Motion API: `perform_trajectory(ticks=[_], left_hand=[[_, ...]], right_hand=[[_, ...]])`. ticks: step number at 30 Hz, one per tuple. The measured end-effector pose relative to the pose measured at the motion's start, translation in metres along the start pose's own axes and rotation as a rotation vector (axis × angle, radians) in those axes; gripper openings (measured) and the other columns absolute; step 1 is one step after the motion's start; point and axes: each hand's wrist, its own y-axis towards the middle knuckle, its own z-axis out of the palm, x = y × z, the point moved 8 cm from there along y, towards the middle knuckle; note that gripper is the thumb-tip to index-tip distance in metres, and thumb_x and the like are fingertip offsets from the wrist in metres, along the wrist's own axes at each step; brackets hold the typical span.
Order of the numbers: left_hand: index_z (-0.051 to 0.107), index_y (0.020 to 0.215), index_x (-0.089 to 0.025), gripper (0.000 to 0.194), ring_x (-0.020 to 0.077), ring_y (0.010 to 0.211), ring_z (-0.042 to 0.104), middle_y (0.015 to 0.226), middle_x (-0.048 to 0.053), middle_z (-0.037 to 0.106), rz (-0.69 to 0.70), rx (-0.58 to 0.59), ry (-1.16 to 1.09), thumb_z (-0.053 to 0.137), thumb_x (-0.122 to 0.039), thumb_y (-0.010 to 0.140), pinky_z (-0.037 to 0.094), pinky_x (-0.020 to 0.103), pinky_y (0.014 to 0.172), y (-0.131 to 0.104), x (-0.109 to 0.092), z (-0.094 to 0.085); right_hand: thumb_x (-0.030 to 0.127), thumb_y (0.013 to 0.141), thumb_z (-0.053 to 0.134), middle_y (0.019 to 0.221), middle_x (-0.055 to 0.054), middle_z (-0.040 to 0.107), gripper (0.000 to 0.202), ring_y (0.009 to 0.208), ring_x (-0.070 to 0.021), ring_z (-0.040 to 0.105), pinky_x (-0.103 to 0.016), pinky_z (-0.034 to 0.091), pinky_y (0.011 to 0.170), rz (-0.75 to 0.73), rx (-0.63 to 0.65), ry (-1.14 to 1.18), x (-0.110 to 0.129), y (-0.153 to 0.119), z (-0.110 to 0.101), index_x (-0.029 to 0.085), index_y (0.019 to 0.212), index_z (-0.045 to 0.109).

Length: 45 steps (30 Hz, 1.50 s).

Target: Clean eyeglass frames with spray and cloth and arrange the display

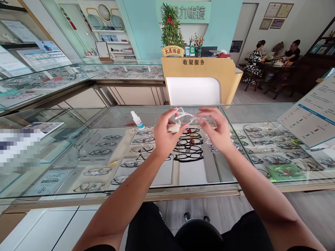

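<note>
Overhead, teal wall lettering (187,12) ends in 眼镜, and the wooden cashier desk (201,75) reads 收银服务. Below runs a glass display counter (52,146) of spectacle frames. One white spray bottle (137,120) stands on it. Left hand (164,134) pinches a cloth (175,128); right hand (218,130) grips clear-framed glasses (188,116) above the counter.
</note>
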Motion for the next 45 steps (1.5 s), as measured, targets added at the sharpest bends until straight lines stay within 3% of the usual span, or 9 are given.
perform_trajectory(ticks=[6,11,17,21,27,33,40,45], left_hand=[[0.070,0.146,-0.031,0.057,0.0141,0.076,0.071,0.135,0.009,0.084,0.019,0.047,-0.001,0.094,-0.043,0.096,0.064,0.035,0.077,-0.002,-0.007,0.003],[0.071,0.142,-0.029,0.056,0.0133,0.073,0.071,0.130,0.008,0.086,-0.002,0.110,-0.075,0.095,-0.040,0.093,0.064,0.033,0.074,0.001,-0.010,0.005],[0.069,0.137,-0.027,0.059,0.0247,0.105,0.085,0.129,0.008,0.087,-0.143,0.238,-0.303,0.099,-0.041,0.088,0.070,0.038,0.090,0.003,-0.008,0.014],[0.068,0.135,-0.028,0.062,0.0295,0.116,0.086,0.127,0.008,0.088,-0.281,0.306,-0.416,0.101,-0.042,0.085,0.070,0.044,0.103,0.001,-0.004,0.021],[0.070,0.132,-0.028,0.062,0.0308,0.119,0.086,0.126,0.008,0.089,-0.336,0.301,-0.428,0.103,-0.041,0.081,0.069,0.047,0.107,0.001,0.000,0.021],[0.069,0.132,-0.028,0.063,0.0306,0.120,0.085,0.127,0.008,0.089,-0.352,0.309,-0.434,0.102,-0.044,0.081,0.067,0.050,0.112,0.000,0.004,0.024],[0.068,0.134,-0.028,0.064,0.0292,0.119,0.085,0.125,0.008,0.088,-0.318,0.333,-0.397,0.101,-0.049,0.083,0.068,0.046,0.108,0.001,0.002,0.026],[0.068,0.135,-0.028,0.063,0.0291,0.117,0.085,0.125,0.007,0.088,-0.298,0.335,-0.381,0.101,-0.046,0.084,0.068,0.047,0.108,0.002,0.002,0.026]], right_hand=[[0.030,0.107,0.074,0.127,-0.006,0.085,0.011,0.124,-0.0289,0.077,-0.056,0.059,0.114,0.032,0.139,-0.037,-0.015,0.002,0.008,0.031,0.104,0.085],[0.038,0.103,0.079,0.132,-0.006,0.084,0.013,0.126,-0.0263,0.076,-0.053,0.056,0.119,0.169,0.277,0.149,-0.031,0.006,0.010,0.029,0.100,0.087],[0.043,0.094,0.083,0.100,-0.001,0.084,0.019,0.097,-0.0214,0.075,-0.037,0.059,0.095,0.482,0.485,0.413,-0.040,0.000,0.018,0.024,0.095,0.086],[0.040,0.085,0.086,0.089,-0.001,0.082,0.019,0.087,-0.0190,0.068,-0.032,0.052,0.084,0.634,0.492,0.460,-0.043,-0.005,0.018,0.021,0.088,0.085],[0.039,0.080,0.087,0.081,0.001,0.078,0.017,0.083,-0.0189,0.066,-0.033,0.050,0.084,0.647,0.465,0.467,-0.040,-0.003,0.018,0.022,0.083,0.084],[0.041,0.079,0.091,0.088,-0.001,0.081,0.022,0.084,-0.0187,0.068,-0.033,0.052,0.083,0.666,0.457,0.465,-0.040,-0.004,0.019,0.021,0.087,0.084],[0.037,0.077,0.092,0.082,0.000,0.076,0.023,0.077,-0.0158,0.063,-0.031,0.050,0.076,0.650,0.415,0.491,-0.046,-0.005,0.017,0.020,0.086,0.080],[0.038,0.078,0.092,0.076,0.002,0.073,0.023,0.071,-0.0140,0.058,-0.031,0.047,0.073,0.648,0.454,0.490,-0.046,-0.004,0.017,0.020,0.085,0.080]])
